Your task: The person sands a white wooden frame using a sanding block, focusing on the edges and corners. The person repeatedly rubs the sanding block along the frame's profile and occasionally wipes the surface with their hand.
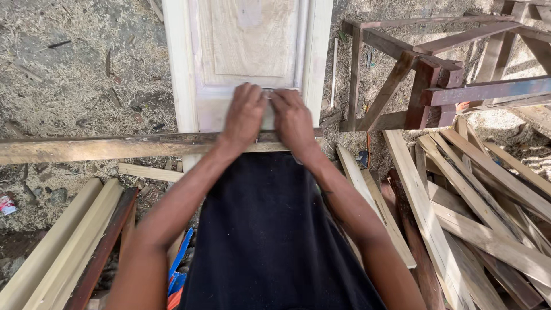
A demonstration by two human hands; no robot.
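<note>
A pale wooden panelled door [189, 74] lies flat, stretching away from me over a long wooden beam [86, 148]. Both my hands press down side by side on the door's near rail, just below the recessed panel. My left hand [243, 115] and my right hand [293, 117] have their fingers bent over something small and pale, mostly hidden beneath them; I cannot tell what it is. My black shirt hides the door's near end.
Sawdust and shavings cover the ground [74, 63]. A dark wooden trestle frame [430, 86] stands at the right. Several loose planks [476, 206] lie piled at the lower right, pale moulded lengths [63, 241] at the lower left. A thin stick [334, 69] lies beside the door.
</note>
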